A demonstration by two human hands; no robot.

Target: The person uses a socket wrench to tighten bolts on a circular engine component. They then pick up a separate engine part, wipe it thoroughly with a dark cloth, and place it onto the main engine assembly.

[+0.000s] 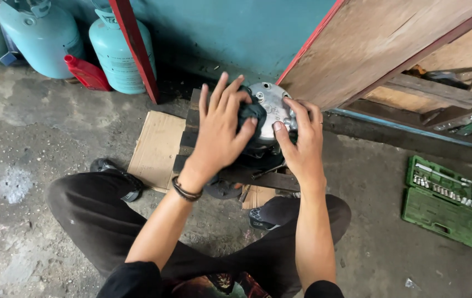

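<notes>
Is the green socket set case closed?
No, the green socket set case lies open on the floor, with sockets visible inside.

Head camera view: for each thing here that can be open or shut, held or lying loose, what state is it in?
Round silver metal part: gripped by right hand.
Dark rag: pressed on the part by left hand.
Green plastic socket case: open, flat on floor.
Two pale blue gas cylinders: upright by the wall.
Brown cardboard sheet: flat on floor.

Your arms are bare below short black sleeves, and your left wrist carries a dark braided band (186, 191). You wear black trousers (98, 221), dark shoes (115, 168), and a shirt with a reddish printed front (214, 287).
</notes>
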